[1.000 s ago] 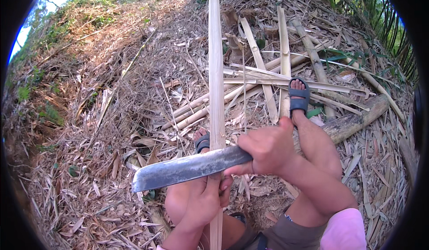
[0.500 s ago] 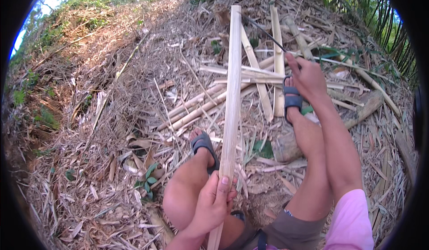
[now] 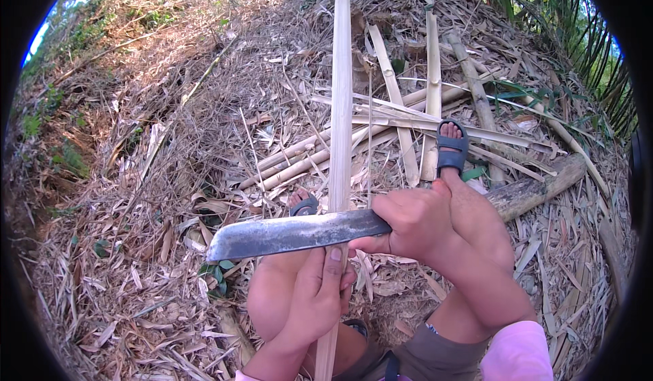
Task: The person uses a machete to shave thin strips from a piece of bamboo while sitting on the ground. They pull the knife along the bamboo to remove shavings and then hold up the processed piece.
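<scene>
My left hand (image 3: pixel 321 284) is closed around a long pale split-bamboo strip (image 3: pixel 342 109), its thumb lying along the face. The strip stands nearly lengthwise in front of me, with its lower end between my legs. In my right hand (image 3: pixel 418 221) is a machete (image 3: pixel 299 234), gripped by its handle, which the fingers hide. The broad dark blade lies crosswise over the strip, just above my left thumb, its squared tip pointing left. Whether the edge touches the strip, I cannot tell.
Several split bamboo pieces (image 3: pixel 394 102) lie crossed on the ground ahead. A thick log (image 3: pixel 537 189) rests at the right, by my sandalled foot (image 3: pixel 451 146). Dry leaves and husks (image 3: pixel 136 258) cover the slope. A small green plant (image 3: pixel 218 275) grows beside my left knee.
My right hand has come back from the far end of the strip to near my left hand, bringing the machete blade across it. The strip's top has shifted slightly left.
</scene>
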Available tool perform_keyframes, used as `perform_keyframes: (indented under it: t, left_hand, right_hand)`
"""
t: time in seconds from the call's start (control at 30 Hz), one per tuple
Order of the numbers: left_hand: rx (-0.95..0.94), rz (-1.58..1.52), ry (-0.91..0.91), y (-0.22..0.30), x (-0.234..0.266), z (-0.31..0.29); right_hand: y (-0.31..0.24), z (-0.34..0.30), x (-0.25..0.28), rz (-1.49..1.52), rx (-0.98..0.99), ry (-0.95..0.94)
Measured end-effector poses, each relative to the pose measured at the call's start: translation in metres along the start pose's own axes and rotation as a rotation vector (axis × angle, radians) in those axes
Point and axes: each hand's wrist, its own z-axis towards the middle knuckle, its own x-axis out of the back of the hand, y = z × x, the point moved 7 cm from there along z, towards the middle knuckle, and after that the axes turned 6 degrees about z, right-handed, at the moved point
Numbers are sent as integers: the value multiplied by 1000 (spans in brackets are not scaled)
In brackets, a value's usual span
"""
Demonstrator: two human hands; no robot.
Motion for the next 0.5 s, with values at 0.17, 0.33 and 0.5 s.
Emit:
perform_keyframes:
  t: [0.17, 0.33, 0.5]
  left_hand:
    - [56, 84, -13, -18, 2, -7]
    - [144, -35, -18, -12, 2, -10]
    - [107, 67, 4, 0, 2, -11]
  right_hand:
    - [10, -9, -5, -4, 130, -23]
    - [26, -9, 0, -83, 125, 16]
    - [36, -10, -3, -43, 122, -27]
